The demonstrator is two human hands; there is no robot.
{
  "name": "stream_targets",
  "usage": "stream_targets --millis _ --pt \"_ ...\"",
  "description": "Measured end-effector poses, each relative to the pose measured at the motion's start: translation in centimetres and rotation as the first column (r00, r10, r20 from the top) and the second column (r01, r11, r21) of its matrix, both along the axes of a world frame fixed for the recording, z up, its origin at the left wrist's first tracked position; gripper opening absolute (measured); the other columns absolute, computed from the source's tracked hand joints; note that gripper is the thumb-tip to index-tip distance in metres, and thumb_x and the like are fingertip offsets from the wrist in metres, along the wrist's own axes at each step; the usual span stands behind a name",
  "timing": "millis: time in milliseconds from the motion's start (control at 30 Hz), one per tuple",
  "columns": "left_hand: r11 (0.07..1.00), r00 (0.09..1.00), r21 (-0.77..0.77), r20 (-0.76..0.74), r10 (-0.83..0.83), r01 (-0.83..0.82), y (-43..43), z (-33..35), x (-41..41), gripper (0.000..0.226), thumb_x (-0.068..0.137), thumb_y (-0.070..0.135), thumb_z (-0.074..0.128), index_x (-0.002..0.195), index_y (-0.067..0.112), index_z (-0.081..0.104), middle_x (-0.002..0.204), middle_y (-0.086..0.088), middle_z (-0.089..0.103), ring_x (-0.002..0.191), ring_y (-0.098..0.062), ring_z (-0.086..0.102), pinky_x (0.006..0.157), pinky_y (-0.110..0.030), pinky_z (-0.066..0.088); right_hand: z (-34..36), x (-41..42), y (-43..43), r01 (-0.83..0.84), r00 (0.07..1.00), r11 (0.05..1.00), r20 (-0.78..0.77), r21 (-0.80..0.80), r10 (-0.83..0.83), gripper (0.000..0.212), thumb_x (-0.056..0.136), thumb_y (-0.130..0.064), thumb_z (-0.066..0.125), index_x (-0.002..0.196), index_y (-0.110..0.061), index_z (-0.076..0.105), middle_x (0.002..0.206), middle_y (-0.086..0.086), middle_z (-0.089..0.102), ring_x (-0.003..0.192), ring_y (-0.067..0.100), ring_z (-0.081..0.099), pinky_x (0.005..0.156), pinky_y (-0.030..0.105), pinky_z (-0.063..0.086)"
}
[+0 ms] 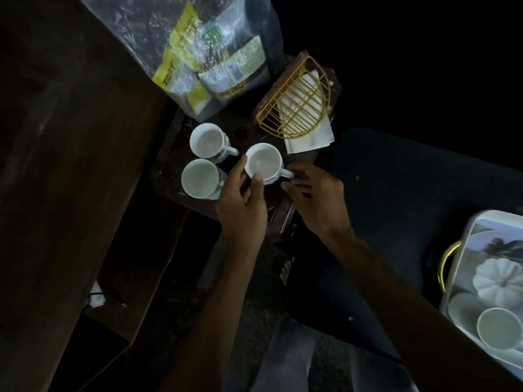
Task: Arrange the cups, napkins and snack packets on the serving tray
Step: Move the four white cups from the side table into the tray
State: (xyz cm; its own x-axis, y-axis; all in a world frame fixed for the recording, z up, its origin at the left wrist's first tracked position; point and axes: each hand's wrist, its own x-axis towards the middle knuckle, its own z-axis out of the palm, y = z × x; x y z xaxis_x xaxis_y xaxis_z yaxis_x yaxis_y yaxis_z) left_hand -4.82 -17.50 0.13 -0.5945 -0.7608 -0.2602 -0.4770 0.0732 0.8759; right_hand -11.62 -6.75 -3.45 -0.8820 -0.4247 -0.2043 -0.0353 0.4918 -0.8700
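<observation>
Three white cups stand on a small dark table (175,176). My left hand (243,205) grips the rim of the nearest cup (263,162) between thumb and fingers. My right hand (317,196) is at that cup's handle, fingers touching it. The other two cups (208,140) (199,178) stand to the left. White napkins (311,134) lie in a gold wire holder (300,100). Snack packets (209,60) sit in a clear plastic bag behind the cups. The serving tray (464,250) at the right edge holds one white cup (499,328) and a white pumpkin ornament (498,281).
A dark wooden cabinet (70,165) stands to the left. A dark upholstered surface (396,193) lies between the small table and the tray. The tray has a gold handle (447,258). The room is dim. A cable and white plug (96,299) lie on the floor.
</observation>
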Motion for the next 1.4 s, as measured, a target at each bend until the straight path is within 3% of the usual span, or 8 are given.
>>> stream_targets --millis 333,533,700,800,900,1067,1167,1400 --pt "0.993 0.998 0.106 -0.024 0.058 -0.056 0.1 0.3 -0.5 0.040 0.100 0.010 0.058 0.140 0.009 0.056 0.139 -0.006 0.063 0.129 -0.014 0.059 0.087 -0.002 0.047 -0.2 -0.4 -0.8 0.017 0.996 1.000 -0.085 -0.017 -0.018 0.018 0.091 -0.013 0.068 0.107 -0.005 0.072 0.099 0.006 0.075 0.090 0.012 0.071 0.081 0.029 0.059" --pt "0.994 0.998 0.106 -0.058 0.035 -0.029 1.2 1.3 -0.1 0.040 0.100 0.010 0.058 0.139 0.011 0.056 0.129 0.003 0.065 0.121 -0.006 0.061 0.084 -0.005 0.049 0.3 -0.4 0.6 0.039 0.995 0.997 -0.089 -0.063 -0.045 0.017 0.092 -0.013 0.068 0.105 -0.005 0.072 0.094 0.003 0.075 0.085 0.008 0.070 0.076 0.021 0.057" --pt "0.996 0.996 0.079 -0.080 0.045 -0.039 2.9 2.2 0.7 0.040 0.100 0.014 0.057 0.140 0.014 0.057 0.126 0.006 0.066 0.114 0.000 0.064 0.093 -0.021 0.054 1.8 0.0 3.8 0.087 0.988 0.992 -0.119 -0.090 -0.097 0.012 0.090 -0.019 0.070 0.099 -0.011 0.073 0.085 -0.005 0.074 0.078 0.004 0.069 0.067 0.013 0.054" --pt "0.993 0.995 0.112 -0.088 0.041 -0.031 4.5 2.6 0.8 0.036 0.101 0.018 0.056 0.137 0.015 0.060 0.137 0.002 0.063 0.124 -0.006 0.061 0.102 -0.031 0.053 2.8 0.5 6.6 0.109 0.986 0.988 -0.112 -0.111 -0.122 0.009 0.089 -0.019 0.070 0.097 -0.015 0.073 0.080 -0.008 0.072 0.073 0.006 0.068 0.060 0.012 0.052" --pt "0.981 0.996 0.193 -0.084 -0.003 0.019 7.1 3.1 0.8 0.031 0.101 0.021 0.056 0.131 0.017 0.064 0.129 -0.001 0.069 0.124 -0.014 0.063 0.106 -0.047 0.051 3.5 1.2 9.9 0.113 0.985 0.989 -0.121 -0.099 -0.125 0.008 0.090 -0.019 0.070 0.096 -0.018 0.074 0.075 -0.009 0.071 0.064 0.008 0.065 0.054 0.014 0.048" --pt "0.969 0.994 0.224 -0.062 -0.094 0.106 13.0 3.3 1.2 0.035 0.097 0.035 0.057 0.126 0.020 0.069 0.124 0.003 0.072 0.120 -0.013 0.065 0.103 -0.047 0.052 4.4 2.6 16.3 0.144 0.980 0.989 -0.134 -0.015 -0.144 0.010 0.091 -0.021 0.068 0.100 -0.022 0.071 0.080 -0.029 0.065 0.075 -0.014 0.063 0.065 0.000 0.040" --pt "0.949 0.989 0.279 -0.045 -0.138 0.145 16.8 2.9 1.1 0.029 0.100 0.027 0.058 0.126 0.019 0.070 0.124 0.004 0.072 0.120 -0.012 0.065 0.104 -0.046 0.053 4.6 3.4 20.6 0.175 0.980 0.984 -0.097 0.020 -0.172 0.018 0.091 -0.022 0.068 0.108 -0.028 0.066 0.090 -0.035 0.065 0.087 -0.016 0.064 0.072 0.001 0.044" --pt "0.906 0.949 0.294 -0.014 -0.314 0.304 24.7 2.1 -0.4 0.026 0.100 0.023 0.060 0.122 0.018 0.073 0.119 0.008 0.074 0.113 -0.003 0.068 0.099 -0.037 0.057 4.2 3.8 30.2 0.241 0.967 0.965 -0.109 0.107 -0.229 0.021 0.089 -0.024 0.069 0.109 -0.032 0.067 0.093 -0.041 0.064 0.092 -0.017 0.064 0.078 0.002 0.047"
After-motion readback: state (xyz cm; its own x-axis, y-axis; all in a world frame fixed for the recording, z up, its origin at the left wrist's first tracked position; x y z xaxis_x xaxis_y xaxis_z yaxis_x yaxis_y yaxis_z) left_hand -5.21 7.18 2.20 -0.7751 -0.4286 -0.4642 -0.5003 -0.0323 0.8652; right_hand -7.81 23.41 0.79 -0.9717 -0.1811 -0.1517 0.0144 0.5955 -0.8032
